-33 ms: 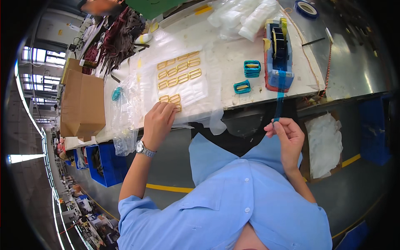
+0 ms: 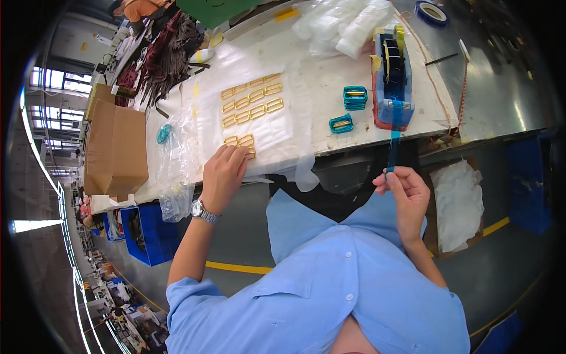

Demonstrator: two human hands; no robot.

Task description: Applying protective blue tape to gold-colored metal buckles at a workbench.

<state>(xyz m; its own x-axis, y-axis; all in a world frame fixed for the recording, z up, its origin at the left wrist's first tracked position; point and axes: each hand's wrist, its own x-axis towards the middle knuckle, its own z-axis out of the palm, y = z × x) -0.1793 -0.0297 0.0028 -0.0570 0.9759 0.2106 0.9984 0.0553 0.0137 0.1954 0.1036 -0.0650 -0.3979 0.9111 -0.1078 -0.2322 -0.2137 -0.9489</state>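
Right hand (image 2: pixel 407 192) pinches blue tape strip (image 2: pixel 393 141) from dispenser (image 2: pixel 390 76), thin, sticky, floppy; left hand (image 2: pixel 223 174) presses flat on gold buckles (image 2: pixel 244 141), centre frame

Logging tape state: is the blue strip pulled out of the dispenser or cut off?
Pulled out, uncut: the blue strip runs unbroken from the dispenser to the right hand.

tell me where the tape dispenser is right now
In the head view the blue tape dispenser sits at the table's right near edge, just right of the teal buckle stacks; its blue tape strip runs down to the right hand.
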